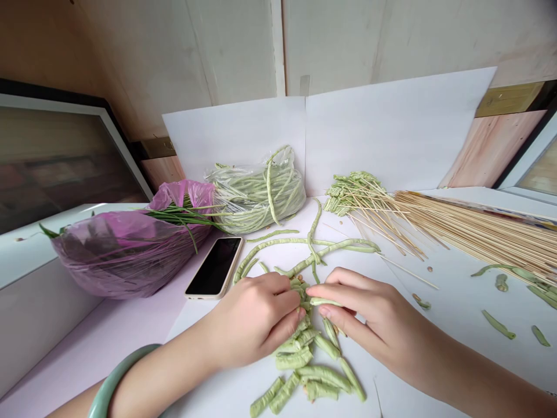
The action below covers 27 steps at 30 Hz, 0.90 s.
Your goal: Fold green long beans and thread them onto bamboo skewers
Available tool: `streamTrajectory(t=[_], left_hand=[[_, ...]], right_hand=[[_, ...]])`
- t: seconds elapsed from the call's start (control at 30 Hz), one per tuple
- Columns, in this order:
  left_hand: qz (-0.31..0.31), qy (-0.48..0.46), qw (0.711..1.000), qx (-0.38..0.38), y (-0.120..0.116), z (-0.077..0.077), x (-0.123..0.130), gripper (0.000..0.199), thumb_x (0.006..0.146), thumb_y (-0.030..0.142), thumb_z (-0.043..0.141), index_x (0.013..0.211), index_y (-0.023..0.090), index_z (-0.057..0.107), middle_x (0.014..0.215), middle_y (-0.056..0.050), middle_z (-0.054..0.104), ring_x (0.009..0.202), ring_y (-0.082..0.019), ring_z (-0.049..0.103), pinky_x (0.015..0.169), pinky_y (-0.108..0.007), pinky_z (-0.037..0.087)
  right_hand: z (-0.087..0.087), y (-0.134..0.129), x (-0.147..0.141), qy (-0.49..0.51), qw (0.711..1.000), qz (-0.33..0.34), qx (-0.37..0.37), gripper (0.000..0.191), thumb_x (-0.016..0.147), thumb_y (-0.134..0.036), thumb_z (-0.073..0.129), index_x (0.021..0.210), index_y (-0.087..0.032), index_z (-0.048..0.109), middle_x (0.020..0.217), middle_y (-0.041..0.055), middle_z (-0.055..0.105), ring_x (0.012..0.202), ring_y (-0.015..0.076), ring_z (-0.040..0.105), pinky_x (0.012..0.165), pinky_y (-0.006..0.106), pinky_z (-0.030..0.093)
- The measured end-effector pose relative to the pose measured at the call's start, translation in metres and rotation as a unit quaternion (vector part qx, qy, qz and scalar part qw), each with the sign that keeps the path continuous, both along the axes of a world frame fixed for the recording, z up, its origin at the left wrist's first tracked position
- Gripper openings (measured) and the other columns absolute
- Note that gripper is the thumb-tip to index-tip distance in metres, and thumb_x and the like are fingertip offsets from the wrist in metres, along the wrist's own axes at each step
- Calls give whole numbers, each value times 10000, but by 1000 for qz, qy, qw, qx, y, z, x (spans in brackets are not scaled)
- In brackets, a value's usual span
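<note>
Above a pile of cut long bean pieces (322, 374), my two hands almost meet. My left hand (261, 313) is closed, its curled fingers against several green bean pieces (300, 288); its palm side is hidden. A short long bean piece (325, 302) is pinched between the thumb and fingers of my right hand (361, 307). Whole long beans (278, 242) lie crossed just beyond my hands. At the back, threaded bean pieces (354, 188) are bunched on thin wooden skewers (391, 226).
A phone (215, 267) lies left of my hands, beside a purple bag (130, 249) of green stalks. Behind is a clear bag (256, 194) of long beans. Bare bamboo skewers (474, 232) spread at right, near bean scraps (498, 324). White boards (391, 128) stand against the wall.
</note>
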<state>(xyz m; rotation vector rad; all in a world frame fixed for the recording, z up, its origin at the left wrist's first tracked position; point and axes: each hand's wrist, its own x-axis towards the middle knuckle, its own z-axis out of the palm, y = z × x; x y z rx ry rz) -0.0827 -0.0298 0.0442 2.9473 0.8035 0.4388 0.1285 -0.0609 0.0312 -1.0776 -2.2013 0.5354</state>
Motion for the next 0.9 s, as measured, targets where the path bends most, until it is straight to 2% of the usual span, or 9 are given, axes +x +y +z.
streamTrajectory(t=[0.23,0.47,0.6,0.77,0.9], left_hand=[[51,30,997,-41,-1,1,0,157,885,209,459,882,164,610,771,-29,510,666,-150,500,599,-254,388],[84,15,992,-90,0,0,2,171,830,245,505,944,168,607,812,-41,516,714,-179,521,648,-293,430],[80,18,992,-98,0,0,1,234,807,352,563,918,154,619,806,-51,519,701,-193,517,624,-310,425],[74,-5,991,-110,1,0,0,458,785,573,588,989,164,617,840,-57,524,712,-205,521,640,-324,430],[78,-60,988,-116,1,-1,-1,468,820,584,556,1010,160,605,873,-65,525,756,-205,523,674,-322,436]], right_hand=[[3,-1,-1,2,999,1,-48,279,966,-201,348,1068,-236,605,823,-5,484,615,102,499,541,222,425],[3,-2,0,-3,998,11,-68,387,950,-149,319,1248,-255,541,947,15,545,733,106,582,652,213,501],[-2,1,-2,30,999,-12,-25,289,915,-138,425,1129,-280,558,1033,-8,615,926,119,620,793,213,498],[-6,3,-4,51,998,-46,-18,182,816,-85,521,880,-255,508,827,-59,624,732,99,633,675,194,492],[-11,0,-6,56,998,-39,0,193,792,-62,505,841,-248,489,759,-66,593,665,93,607,632,187,476]])
